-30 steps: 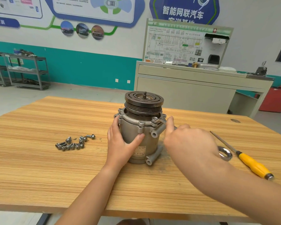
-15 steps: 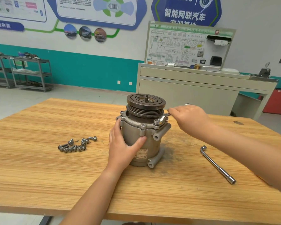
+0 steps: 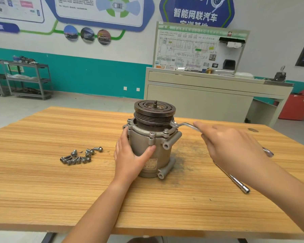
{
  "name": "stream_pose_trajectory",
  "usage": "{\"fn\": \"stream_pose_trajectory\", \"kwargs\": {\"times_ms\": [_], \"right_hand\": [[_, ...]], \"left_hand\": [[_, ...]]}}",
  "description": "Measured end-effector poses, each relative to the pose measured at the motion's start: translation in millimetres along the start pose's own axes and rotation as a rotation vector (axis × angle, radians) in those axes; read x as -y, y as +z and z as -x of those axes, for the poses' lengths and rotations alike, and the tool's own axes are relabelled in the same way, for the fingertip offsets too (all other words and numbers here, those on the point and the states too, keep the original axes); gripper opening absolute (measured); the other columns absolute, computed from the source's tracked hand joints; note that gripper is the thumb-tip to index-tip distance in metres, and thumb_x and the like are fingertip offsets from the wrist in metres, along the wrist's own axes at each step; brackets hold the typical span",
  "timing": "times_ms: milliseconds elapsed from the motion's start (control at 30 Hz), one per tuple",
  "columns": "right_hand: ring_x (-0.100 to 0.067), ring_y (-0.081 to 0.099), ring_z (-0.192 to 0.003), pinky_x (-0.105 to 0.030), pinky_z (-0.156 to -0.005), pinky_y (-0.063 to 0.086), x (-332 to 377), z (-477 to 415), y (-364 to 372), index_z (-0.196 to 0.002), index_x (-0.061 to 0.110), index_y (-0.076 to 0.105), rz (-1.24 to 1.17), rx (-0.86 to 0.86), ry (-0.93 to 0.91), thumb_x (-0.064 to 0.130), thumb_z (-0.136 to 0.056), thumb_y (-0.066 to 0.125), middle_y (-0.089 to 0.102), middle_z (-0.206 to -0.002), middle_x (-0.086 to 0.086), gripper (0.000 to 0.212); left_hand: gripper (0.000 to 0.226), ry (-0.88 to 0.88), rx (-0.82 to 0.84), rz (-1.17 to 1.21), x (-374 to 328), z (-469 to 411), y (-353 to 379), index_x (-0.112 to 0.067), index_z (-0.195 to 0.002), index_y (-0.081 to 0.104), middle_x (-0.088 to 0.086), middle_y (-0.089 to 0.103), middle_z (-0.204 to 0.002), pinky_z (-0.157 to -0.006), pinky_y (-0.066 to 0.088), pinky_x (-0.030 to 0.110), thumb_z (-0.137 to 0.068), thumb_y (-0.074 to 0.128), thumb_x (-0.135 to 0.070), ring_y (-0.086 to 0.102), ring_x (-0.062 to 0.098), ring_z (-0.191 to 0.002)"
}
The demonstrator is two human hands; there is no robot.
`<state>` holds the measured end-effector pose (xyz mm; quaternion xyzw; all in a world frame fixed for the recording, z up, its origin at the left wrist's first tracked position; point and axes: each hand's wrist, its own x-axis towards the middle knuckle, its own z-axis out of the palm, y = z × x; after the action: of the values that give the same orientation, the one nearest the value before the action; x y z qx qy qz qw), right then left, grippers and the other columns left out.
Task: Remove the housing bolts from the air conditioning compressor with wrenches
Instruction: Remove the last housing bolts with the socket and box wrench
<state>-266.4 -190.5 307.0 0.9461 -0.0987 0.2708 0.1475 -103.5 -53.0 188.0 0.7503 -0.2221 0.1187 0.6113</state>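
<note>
Since the earlier frame our right hand (image 3: 233,146) has swung the wrench (image 3: 186,125) from the upper right of the compressor (image 3: 158,151) toward the right of the frame. Its ring end sits at the rim. We find the fingers clamped round the handle with the index laid along it, in our judgement for leverage. Our left hand (image 3: 130,155) wraps the grey body, thumb in front and fingers round the left side, evidently to stop it turning. It stands upright at the centre of the table (image 3: 42,190), with the dark grooved pulley (image 3: 154,106) on top and flange bolts (image 3: 152,134) still seated. Loose bolts (image 3: 81,156) lie left of it.
</note>
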Motion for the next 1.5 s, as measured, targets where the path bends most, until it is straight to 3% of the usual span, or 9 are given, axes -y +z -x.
{"fn": "stream_pose_trajectory", "kwargs": {"times_ms": [133,233,467,667,800,1000,1200,1300,1500], "right_hand": [[-0.023,0.041,-0.07,-0.029,-0.046,0.02,17,-5,-3,-0.145,0.031,0.01,0.173,0.092,0.008,0.014,-0.095,0.035,0.03,-0.079,0.003,0.058],[-0.026,0.054,-0.081,-0.027,-0.042,0.013,22,-10,0,-0.146,0.023,0.01,0.217,0.18,-0.005,0.004,-0.091,0.039,0.038,-0.086,-0.002,0.065],[-0.03,0.057,-0.098,-0.03,-0.059,0.034,48,-17,-12,-0.142,-0.003,0.011,0.262,0.326,-0.141,-0.003,-0.088,0.037,0.051,-0.113,-0.014,0.06],[-0.021,0.035,-0.06,-0.025,-0.041,0.018,25,-33,-22,-0.118,0.013,0.047,0.35,0.309,-0.171,-0.001,-0.086,0.038,0.028,-0.061,0.003,0.036],[-0.026,0.051,-0.07,-0.028,-0.048,0.026,9,-61,-5,-0.091,0.015,0.053,0.414,0.264,-0.164,-0.002,-0.084,0.043,0.035,-0.061,0.001,0.02],[-0.025,0.059,-0.093,-0.03,-0.059,0.036,-4,-78,61,-0.116,0.015,0.049,0.213,0.079,-0.141,0.008,-0.094,0.037,0.062,-0.106,-0.001,0.026],[-0.026,0.053,-0.053,-0.037,-0.051,0.044,-12,-45,48,-0.108,0.0,0.063,-0.639,-0.346,0.098,0.012,-0.093,0.052,0.063,-0.066,-0.01,0.023],[-0.03,0.056,-0.056,-0.038,-0.051,0.046,-4,-17,27,-0.111,0.003,0.063,-0.467,-0.352,0.0,0.014,-0.092,0.05,0.058,-0.065,-0.004,0.025],[-0.025,0.058,-0.08,-0.029,-0.057,0.035,14,-7,3,-0.132,0.031,0.037,0.049,0.037,0.032,0.032,-0.098,0.029,0.046,-0.081,0.006,0.035]], "left_hand": [[0.107,0.003,0.005,-0.007,-1,1,0,-0.027,-0.148,0.017,-0.003,0.031,-0.149,-0.114,0.023,0.049,-0.058,0.061,-0.065,0.023,0.015,-0.139],[0.109,-0.001,0.005,-0.002,0,1,-1,-0.028,-0.148,0.017,-0.004,0.031,-0.149,-0.114,0.023,0.049,-0.056,0.059,-0.068,0.023,0.015,-0.139],[0.101,0.019,-0.024,-0.002,2,-2,2,-0.025,-0.147,0.021,-0.003,0.034,-0.147,-0.113,0.024,0.048,-0.061,0.064,-0.057,0.025,0.016,-0.138],[0.101,0.013,-0.011,0.01,3,-2,2,-0.027,-0.147,0.02,-0.003,0.034,-0.147,-0.113,0.026,0.048,-0.062,0.065,-0.058,0.025,0.015,-0.137],[0.101,0.009,-0.016,0.017,4,-2,3,-0.028,-0.147,0.02,-0.004,0.034,-0.146,-0.113,0.026,0.047,-0.064,0.068,-0.057,0.025,0.014,-0.136],[0.103,0.024,-0.024,0.021,5,-2,3,-0.027,-0.147,0.02,-0.01,0.033,-0.14,-0.113,0.026,0.04,-0.061,0.068,-0.059,0.025,0.01,-0.134],[0.097,0.043,-0.018,0.02,9,-5,4,-0.027,-0.147,0.019,-0.006,0.032,-0.145,-0.113,0.025,0.039,-0.071,0.078,-0.043,0.023,0.01,-0.135],[0.097,0.054,-0.026,0.013,11,-5,4,-0.027,-0.148,0.018,-0.009,0.031,-0.143,-0.111,0.023,0.034,-0.073,0.078,-0.038,0.023,0.01,-0.135],[0.097,0.06,-0.023,0.03,8,-4,4,-0.025,-0.148,0.019,-0.008,0.031,-0.142,-0.11,0.022,0.031,-0.072,0.077,-0.037,0.022,0.008,-0.134]]}}
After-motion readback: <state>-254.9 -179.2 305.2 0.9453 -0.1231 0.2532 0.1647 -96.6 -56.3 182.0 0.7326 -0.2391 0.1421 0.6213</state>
